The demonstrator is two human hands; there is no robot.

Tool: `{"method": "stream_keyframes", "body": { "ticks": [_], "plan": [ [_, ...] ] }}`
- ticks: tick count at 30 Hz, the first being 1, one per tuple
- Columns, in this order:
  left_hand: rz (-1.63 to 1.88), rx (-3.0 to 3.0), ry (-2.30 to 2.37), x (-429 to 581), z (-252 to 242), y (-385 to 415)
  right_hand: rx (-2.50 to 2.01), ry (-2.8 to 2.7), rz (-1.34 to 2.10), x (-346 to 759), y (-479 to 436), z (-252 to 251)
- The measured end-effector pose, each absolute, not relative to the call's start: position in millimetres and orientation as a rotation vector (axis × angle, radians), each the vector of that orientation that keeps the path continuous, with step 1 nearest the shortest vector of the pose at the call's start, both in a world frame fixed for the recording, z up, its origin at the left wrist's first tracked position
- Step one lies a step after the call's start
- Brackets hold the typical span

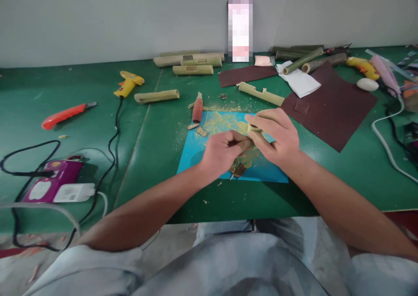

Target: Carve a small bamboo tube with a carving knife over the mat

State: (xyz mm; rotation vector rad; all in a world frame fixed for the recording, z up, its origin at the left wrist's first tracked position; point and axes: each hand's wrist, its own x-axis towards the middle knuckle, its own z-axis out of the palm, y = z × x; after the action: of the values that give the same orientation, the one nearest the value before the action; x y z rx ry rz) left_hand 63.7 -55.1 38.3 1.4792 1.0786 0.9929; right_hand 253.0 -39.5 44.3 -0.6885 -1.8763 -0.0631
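Observation:
Above the blue sheet point(192, 161), my right hand point(279, 135) grips a short pale bamboo piece point(253, 128) between thumb and fingers. My left hand point(222, 150) is closed in a pinch against the near side of that piece; whatever its fingertips hold is hidden. Yellowish shavings and dust lie over the sheet under both hands. Small brown scraps point(240, 169) rest just below my left hand. A short knife with a reddish wooden handle point(197, 110) lies at the sheet's upper left corner, beside small bamboo chips point(201, 131).
Bamboo tubes point(197, 69) lie along the wall, and a notched one point(261, 94) sits beyond my right hand. Dark brown sheets point(329, 113) cover the right side. Leftward are a yellow glue gun point(128, 83), a red-handled cutter point(65, 115) and a purple power strip point(62, 180) with cables.

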Motion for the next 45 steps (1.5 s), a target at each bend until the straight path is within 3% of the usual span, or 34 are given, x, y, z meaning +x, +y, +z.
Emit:
{"method": "stream_keyframes", "body": {
  "ticks": [45],
  "plan": [
    [1.026, 1.454, 1.231, 58.9, 44.2, -61.4, -0.746, -1.871, -0.110, 251.7, -39.5, 43.7]
  ]
}}
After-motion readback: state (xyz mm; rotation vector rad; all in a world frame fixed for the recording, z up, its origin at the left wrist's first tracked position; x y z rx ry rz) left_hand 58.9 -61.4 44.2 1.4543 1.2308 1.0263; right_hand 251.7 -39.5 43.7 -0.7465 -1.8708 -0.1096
